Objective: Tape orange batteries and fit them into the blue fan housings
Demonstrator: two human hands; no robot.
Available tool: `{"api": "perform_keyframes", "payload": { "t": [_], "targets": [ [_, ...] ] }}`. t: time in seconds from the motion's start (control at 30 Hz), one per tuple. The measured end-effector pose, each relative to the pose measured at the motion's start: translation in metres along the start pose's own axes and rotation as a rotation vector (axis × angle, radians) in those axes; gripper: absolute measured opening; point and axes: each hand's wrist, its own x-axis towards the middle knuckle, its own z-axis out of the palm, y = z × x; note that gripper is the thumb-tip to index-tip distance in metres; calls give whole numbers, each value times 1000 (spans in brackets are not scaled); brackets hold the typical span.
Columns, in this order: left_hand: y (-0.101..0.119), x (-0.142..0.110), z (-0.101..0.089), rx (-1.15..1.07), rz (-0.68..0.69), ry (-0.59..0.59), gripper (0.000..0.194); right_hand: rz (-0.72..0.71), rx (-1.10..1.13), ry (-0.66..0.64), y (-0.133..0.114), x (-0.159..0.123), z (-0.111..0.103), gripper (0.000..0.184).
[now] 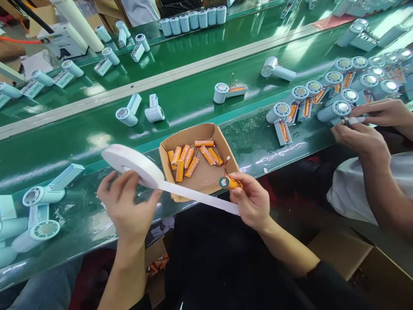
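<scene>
My left hand [129, 202] grips a large roll of white tape [111, 155], its fingers at the core and lower edge. A strip of white tape [200, 197] stretches from the roll across to my right hand [253, 202]. Between my right thumb and fingers is an orange cylindrical battery [235, 184], its round end facing left. Thin wires with a small white connector [228, 158] rise from it. The strip's far end passes under the right fingers. Just beyond both hands stands a shallow cardboard box [206, 185] with several orange batteries [185, 157] inside.
Pale blue fan-like units [43, 196] lie on the bench to the left, with many more [279, 112] at right. A green conveyor [183, 103] behind carries several others. At right, a co-worker's hands [364, 125] handle a unit. An open carton [364, 262] is low at right.
</scene>
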Motion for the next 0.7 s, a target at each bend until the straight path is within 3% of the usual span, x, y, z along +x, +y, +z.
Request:
{"api": "perform_keyframes", "payload": {
  "t": [0.07, 0.13, 0.33, 0.53, 0.7],
  "targets": [
    [-6, 1, -3, 3, -49, 45, 51, 0, -56, 21, -1, -2, -7, 33],
    [-2, 0, -7, 2, 2, 68, 50, -26, -123, 70, -2, -1, -12, 27],
    [39, -5, -8, -110, 217, -25, 41, -242, -193, 223, -14, 7, -13, 27],
    [51, -10, -1, -112, 302, -118, 46, -338, -225, 170, -26, 6, 2, 32],
    [41, -7, 1, -108, 372, -105, 49, -154, -346, -17, -28, 6, 0, 30]
  ]
}}
